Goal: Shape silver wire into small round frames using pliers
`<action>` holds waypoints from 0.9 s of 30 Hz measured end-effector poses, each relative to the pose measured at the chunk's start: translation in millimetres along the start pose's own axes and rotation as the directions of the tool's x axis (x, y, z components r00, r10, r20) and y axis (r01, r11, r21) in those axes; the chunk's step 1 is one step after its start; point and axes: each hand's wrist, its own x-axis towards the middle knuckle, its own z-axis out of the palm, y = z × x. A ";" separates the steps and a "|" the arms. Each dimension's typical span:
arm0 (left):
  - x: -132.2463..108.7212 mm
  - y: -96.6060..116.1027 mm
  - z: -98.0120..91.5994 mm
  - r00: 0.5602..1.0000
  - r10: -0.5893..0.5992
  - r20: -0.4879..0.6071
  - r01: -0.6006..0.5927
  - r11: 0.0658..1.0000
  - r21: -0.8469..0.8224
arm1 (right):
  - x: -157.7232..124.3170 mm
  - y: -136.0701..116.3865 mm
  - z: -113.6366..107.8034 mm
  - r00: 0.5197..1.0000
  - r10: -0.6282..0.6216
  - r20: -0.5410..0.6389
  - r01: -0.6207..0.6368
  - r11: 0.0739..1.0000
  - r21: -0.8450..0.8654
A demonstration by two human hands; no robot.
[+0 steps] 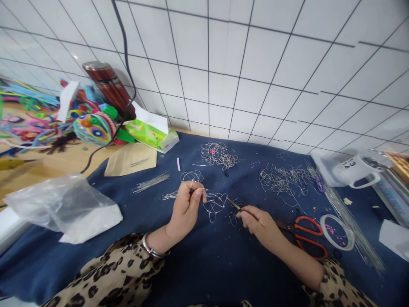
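Note:
My left hand point(188, 202) is closed in a pinch, thumb against fingers, on a looped wire piece point(214, 207) with small pinkish spots along it. That wire stretches right, toward my other hand. In my right hand point(258, 221) is a slim pointed tool point(234, 204), its tip close to the right end of the wire loops; I cannot tell whether it touches. Behind my left hand lies a ring of wire loops point(191, 176). A bundle of wire ends point(170, 195) shows just left of the hand. Loose wire bits lie below the tool's tip.
Tangled wire shapes point(219, 154) and a wire heap point(283, 177) lie farther back on the blue cloth point(204, 273). Red-handled scissors point(309, 232), a white tape-like ring point(337, 231) and a white mug point(361, 168) stand right. Left are a plastic bag point(64, 204) and a red flask point(108, 87).

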 end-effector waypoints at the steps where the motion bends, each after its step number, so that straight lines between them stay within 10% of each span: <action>1: 0.9 0.2 -0.2 1.000 -0.004 -0.003 0.004 1.000 0.004 | -0.1 0.3 -0.7 1.000 0.010 0.019 -0.010 1.000 0.028; 16: 3.6 -0.3 -4.1 0.999 -0.007 0.037 0.005 0.999 0.053 | 0.3 1.6 -5.5 0.981 0.113 0.156 -0.154 0.946 0.286; 27: 2.8 5.8 -1.7 0.998 -0.064 0.029 0.069 0.972 -0.225 | -5.9 7.0 7.9 0.773 0.022 0.633 -0.521 0.591 0.615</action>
